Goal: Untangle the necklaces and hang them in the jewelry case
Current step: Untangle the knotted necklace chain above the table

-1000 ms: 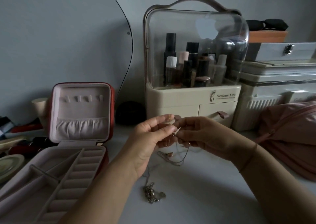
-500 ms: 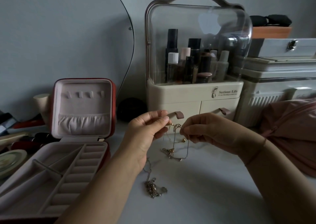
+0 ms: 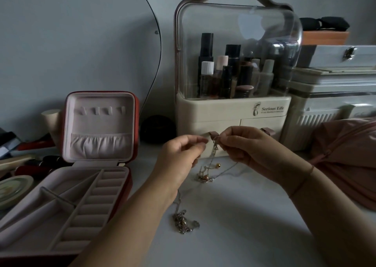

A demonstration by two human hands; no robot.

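A tangle of thin gold and silver necklaces (image 3: 209, 169) hangs above the white table, between my two hands. My left hand (image 3: 179, 156) pinches one strand with thumb and forefinger. My right hand (image 3: 244, 150) pinches the chains near a small knot just to its left. Loose loops and a small gold bead dangle below. Another silver chain clump (image 3: 183, 222) lies on the table under my left forearm, linked upward by a thin strand. The red jewelry case (image 3: 97, 124) stands open at the left, with empty hooks in its upright lid.
A clear-domed cosmetics organiser (image 3: 234, 112) with bottles stands right behind my hands. White storage boxes (image 3: 333, 95) are stacked at the right, with pink fabric (image 3: 345, 154) in front. A mirror edge (image 3: 156, 63) and small clutter (image 3: 18, 165) sit at the left.
My hands have drawn a little apart and the tangle now hangs stretched between them, with the dangling loops lifted slightly higher above the table.
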